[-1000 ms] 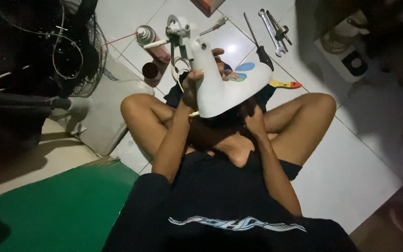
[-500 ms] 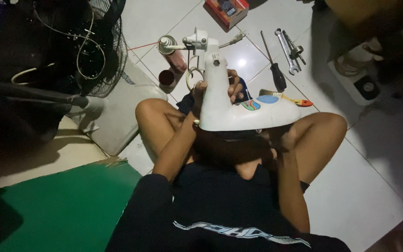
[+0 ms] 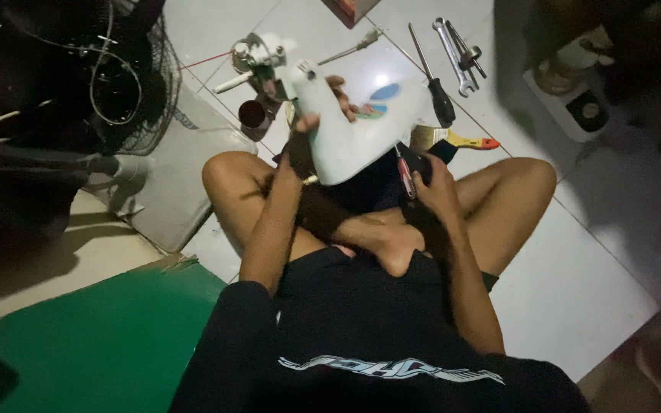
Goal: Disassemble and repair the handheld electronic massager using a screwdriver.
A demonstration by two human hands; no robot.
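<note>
I sit cross-legged on a tiled floor. My left hand grips a white plastic housing with coloured buttons, held tilted above my lap. Just below the housing's lower edge, my right hand holds a small red-handled screwdriver, whose tip points up at the underside of the housing. The shell hides where the tip ends.
On the tiles beyond my knees lie a black-handled screwdriver, wrenches, a yellow-and-red-handled tool and a small motor assembly. A wire fan grille stands at the left, a green mat beside my left side.
The white housing has tipped from upright to leaning right and lower over my lap. My right hand has come up under it with the small screwdriver.
</note>
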